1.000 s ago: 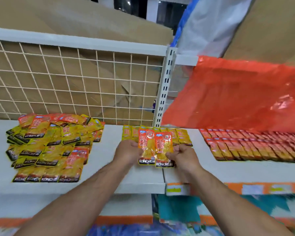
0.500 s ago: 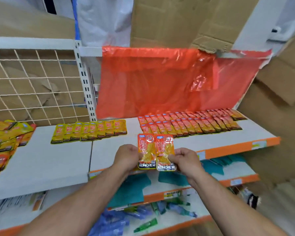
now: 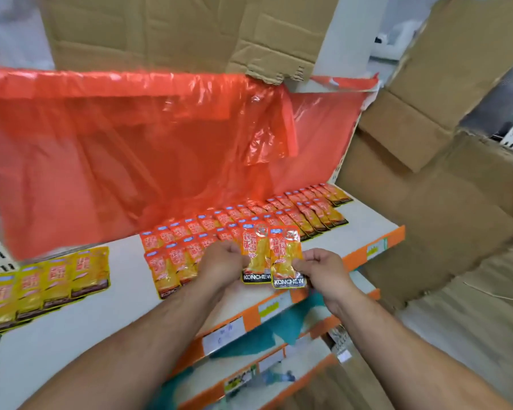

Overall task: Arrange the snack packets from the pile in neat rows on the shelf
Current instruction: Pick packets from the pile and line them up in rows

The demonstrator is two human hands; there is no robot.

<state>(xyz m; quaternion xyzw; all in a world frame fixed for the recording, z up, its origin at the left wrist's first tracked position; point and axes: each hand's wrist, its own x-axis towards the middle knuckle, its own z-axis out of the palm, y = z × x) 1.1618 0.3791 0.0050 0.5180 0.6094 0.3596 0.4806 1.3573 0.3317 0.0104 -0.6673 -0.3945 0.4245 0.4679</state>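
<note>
Left hand point(image 3: 219, 263) curled, pinching left orange KONCHEW packet point(image 3: 255, 255); right hand point(image 3: 320, 269) curled, pinching right orange KONCHEW packet point(image 3: 286, 258). Held side by side, edges overlapping, over shelf point(image 3: 101, 318) near edge, before orange packet rows point(image 3: 208, 223); yellow packet row point(image 3: 42, 282) far left.

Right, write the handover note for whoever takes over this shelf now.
Left hand pinches the left packet; right hand pinches the right packet, side by side above the shelf.
Done: two orange rows at the back, a yellow row to their left.
Left: lay the held pair in line with them, likely in front; pile out of view.
</note>
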